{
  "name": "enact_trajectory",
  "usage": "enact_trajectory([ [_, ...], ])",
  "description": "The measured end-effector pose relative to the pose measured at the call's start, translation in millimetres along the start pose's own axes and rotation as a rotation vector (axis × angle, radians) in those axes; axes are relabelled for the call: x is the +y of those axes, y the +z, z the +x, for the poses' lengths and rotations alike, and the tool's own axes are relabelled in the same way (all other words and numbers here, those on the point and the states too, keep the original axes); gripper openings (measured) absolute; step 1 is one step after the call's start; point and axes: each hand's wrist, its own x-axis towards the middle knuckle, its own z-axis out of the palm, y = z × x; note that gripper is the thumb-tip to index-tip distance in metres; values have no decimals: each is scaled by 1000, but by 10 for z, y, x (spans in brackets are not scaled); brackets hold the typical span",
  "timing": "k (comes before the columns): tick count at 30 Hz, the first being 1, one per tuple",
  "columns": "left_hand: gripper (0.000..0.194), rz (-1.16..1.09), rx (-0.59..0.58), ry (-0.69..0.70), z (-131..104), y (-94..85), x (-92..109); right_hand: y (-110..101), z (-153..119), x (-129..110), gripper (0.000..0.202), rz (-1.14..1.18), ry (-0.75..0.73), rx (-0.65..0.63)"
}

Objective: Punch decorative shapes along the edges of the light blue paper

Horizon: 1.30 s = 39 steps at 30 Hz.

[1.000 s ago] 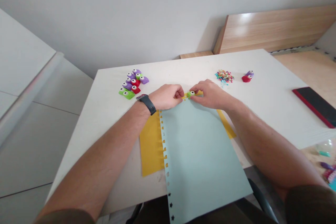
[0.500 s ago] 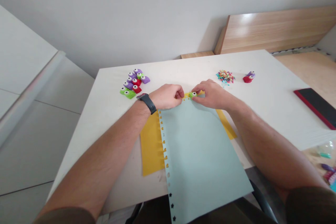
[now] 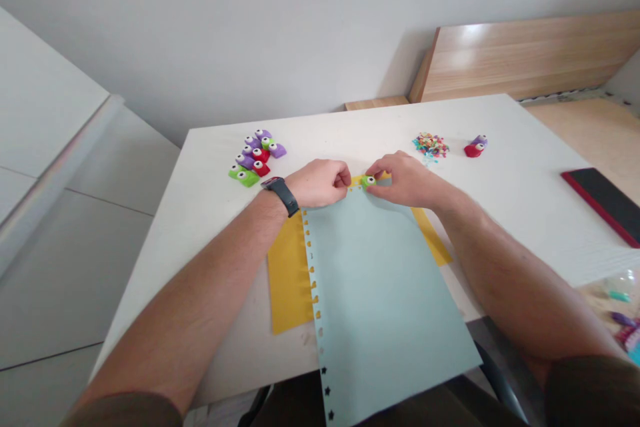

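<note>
A light blue sheet of paper (image 3: 375,280) lies over a yellow sheet (image 3: 290,280), its near end jutting past the table's front edge. Small shapes, among them stars, are punched along its left edge and part of its far edge. My right hand (image 3: 405,179) grips a green craft punch (image 3: 369,181) between thumb and fingers at the far edge of the blue sheet. Just left of it, my left hand (image 3: 323,183) has its fingers curled and pinched at the same edge, holding the paper; the fingertips are partly hidden. A dark watch is on the left wrist.
Several purple, green and red craft punches (image 3: 255,159) are grouped at the table's back left. A heap of colourful paper cut-outs (image 3: 431,145) lies at the back right, beside two more punches (image 3: 475,147). A black and red flat object (image 3: 603,203) rests near the right edge.
Both hands stay in nearly the same place at the far edge of the paper. The green punch looks slightly shifted in the right hand's grip.
</note>
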Motion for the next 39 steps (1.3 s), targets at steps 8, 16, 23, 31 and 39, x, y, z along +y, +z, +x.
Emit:
enact_trajectory([
  [8,24,1,-6,-3,-5,-8,2,-5,-12,9,31,36,-54,18],
  [16,19,-26,7,4,3,11,-3,-11,-6,8,31,18,-54,-3],
  [23,18,-40,9,5,2,14,1,-5,-10,11,32,25,-55,-3],
  [31,17,-21,12,6,8,18,-11,-31,-15,-12,33,31,-67,0],
  [39,28,1,214,22,74,57,100,16,35,-8,34,6,15,-5],
])
